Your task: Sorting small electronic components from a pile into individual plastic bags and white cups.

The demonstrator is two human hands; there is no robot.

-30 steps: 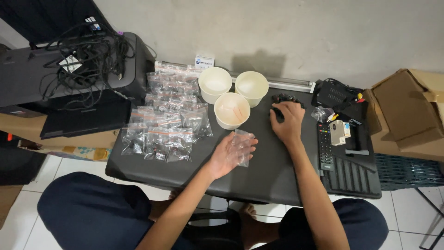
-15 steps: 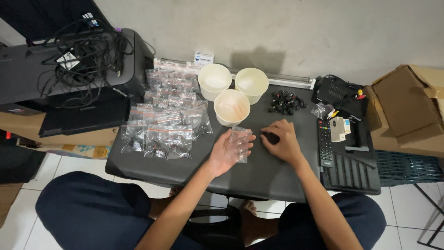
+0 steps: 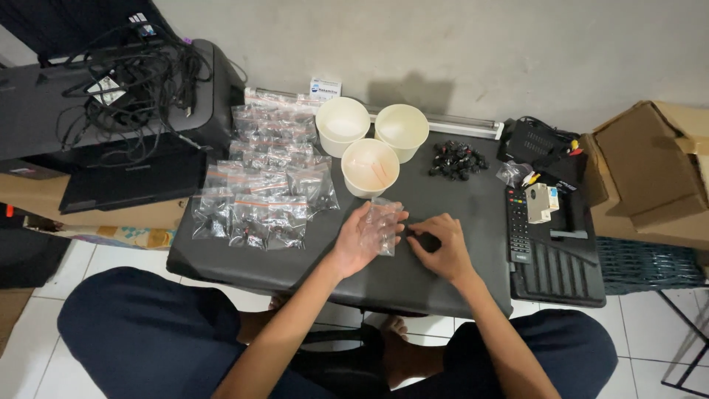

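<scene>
My left hand (image 3: 360,238) holds a small clear plastic zip bag (image 3: 384,224) upright on the black tabletop (image 3: 310,255). My right hand (image 3: 441,247) is just right of the bag, fingers curled around small black parts (image 3: 427,241), almost touching its edge. A loose pile of the same small black parts (image 3: 456,159) lies farther back on the right. Several filled zip bags (image 3: 267,191) with red strips lie spread out to the left. Three cream paper cups (image 3: 371,142) stand behind the hands.
A black printer with tangled cables (image 3: 125,74) sits at the left. A remote control (image 3: 518,224) and a black box with coloured plugs (image 3: 543,144) lie on the right. Cardboard boxes (image 3: 650,170) stand at far right. My knees (image 3: 148,332) are below the table edge.
My right hand has come back from the pile of black parts at the rear to the clear bag, carrying some parts. My left hand has stayed on the bag.
</scene>
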